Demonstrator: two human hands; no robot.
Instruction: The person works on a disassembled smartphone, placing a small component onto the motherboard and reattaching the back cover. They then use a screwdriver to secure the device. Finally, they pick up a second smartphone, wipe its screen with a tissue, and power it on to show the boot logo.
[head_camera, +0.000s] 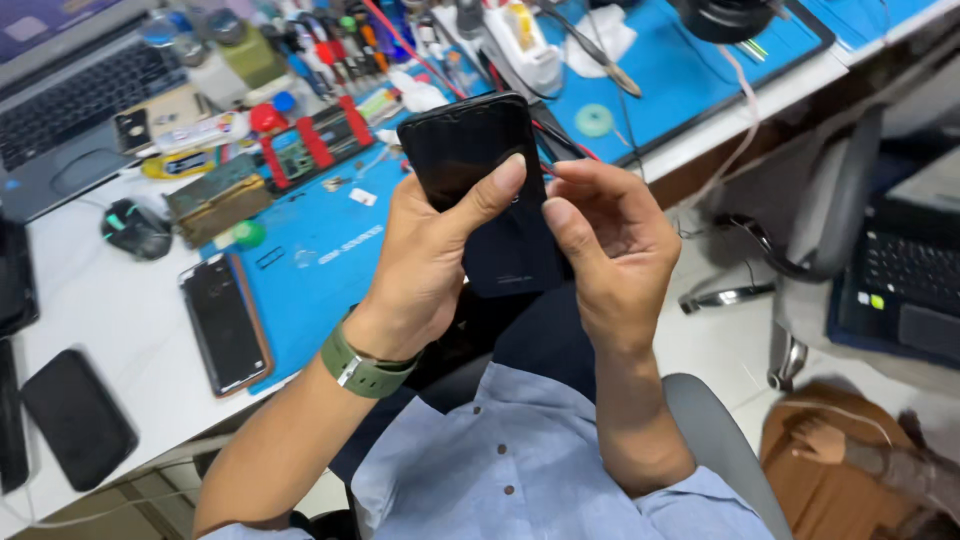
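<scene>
A black smartphone (470, 150) is held up over my lap, its dark glossy side toward me. My left hand (425, 265) grips it from the left, thumb pressed across its lower middle; a green watch strap is on that wrist. My right hand (610, 240) holds the phone's right edge, thumb and fingertips curled against it. Both hands are in front of a blue work mat (320, 260) on a white desk (110, 320).
Another phone (224, 322) lies on the mat's left edge, and a black pouch (78, 418) near the desk front. A laptop (70, 100), black mouse (135, 228), circuit boards and tools crowd the back. A chair (820, 220) and second laptop (905, 280) stand right.
</scene>
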